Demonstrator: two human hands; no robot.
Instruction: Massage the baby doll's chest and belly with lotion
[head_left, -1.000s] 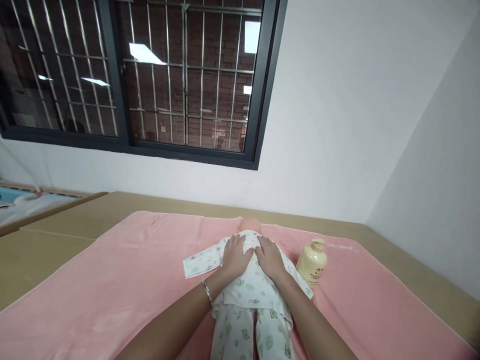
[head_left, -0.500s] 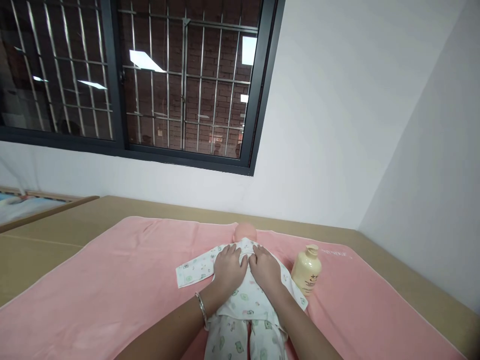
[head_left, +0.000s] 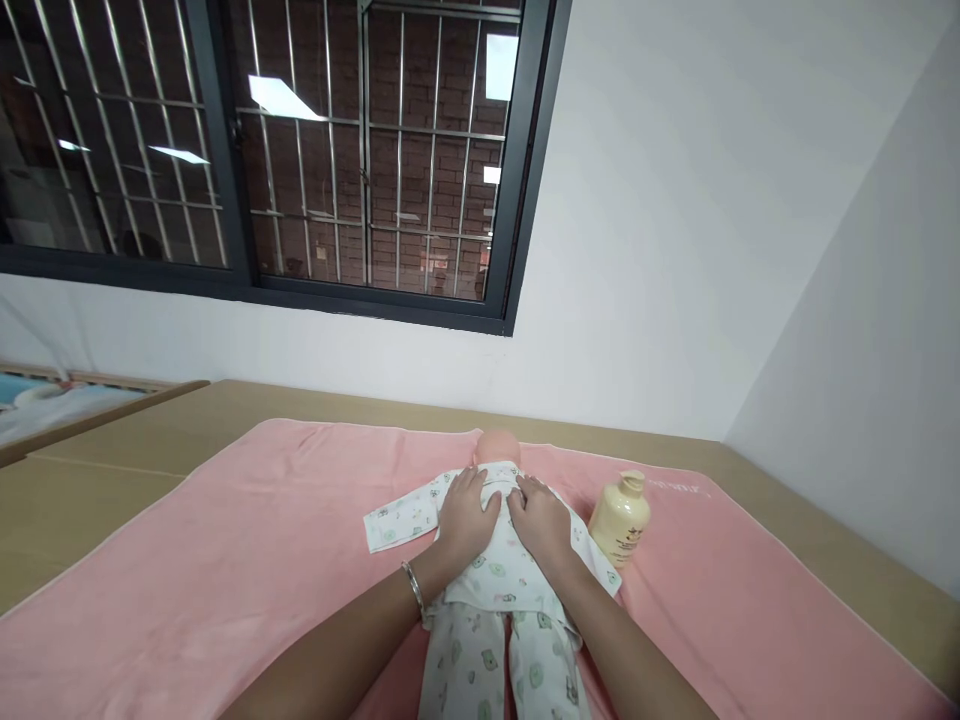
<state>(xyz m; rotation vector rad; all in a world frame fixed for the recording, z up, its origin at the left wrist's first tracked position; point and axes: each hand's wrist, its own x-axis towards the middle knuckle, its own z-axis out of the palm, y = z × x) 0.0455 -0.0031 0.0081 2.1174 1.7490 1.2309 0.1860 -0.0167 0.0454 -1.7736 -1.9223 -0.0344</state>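
A baby doll (head_left: 491, 580) in white printed pyjamas lies on a pink towel (head_left: 285, 540), its round head away from me and its legs toward me. My left hand (head_left: 466, 515) rests flat on the left side of the doll's upper body, fingers stretched out. On the right side of it lies my right hand (head_left: 541, 520), also flat with the fingers extended. The two thumbs are a small distance apart. A silver bangle (head_left: 413, 588) circles my left wrist. Close to the doll's right-hand sleeve stands a pale yellow pump bottle (head_left: 621, 520).
The towel covers a tan tabletop (head_left: 142, 430) that runs up to a white wall (head_left: 637, 250). A dark-framed window (head_left: 375, 300) with metal bars is above. Another padded surface with blue and white cloth (head_left: 67, 405) is at the far left.
The camera view has shifted slightly, so the scene sits a little higher. My hands stay on the doll's upper body, with the thumbs now somewhat farther apart.
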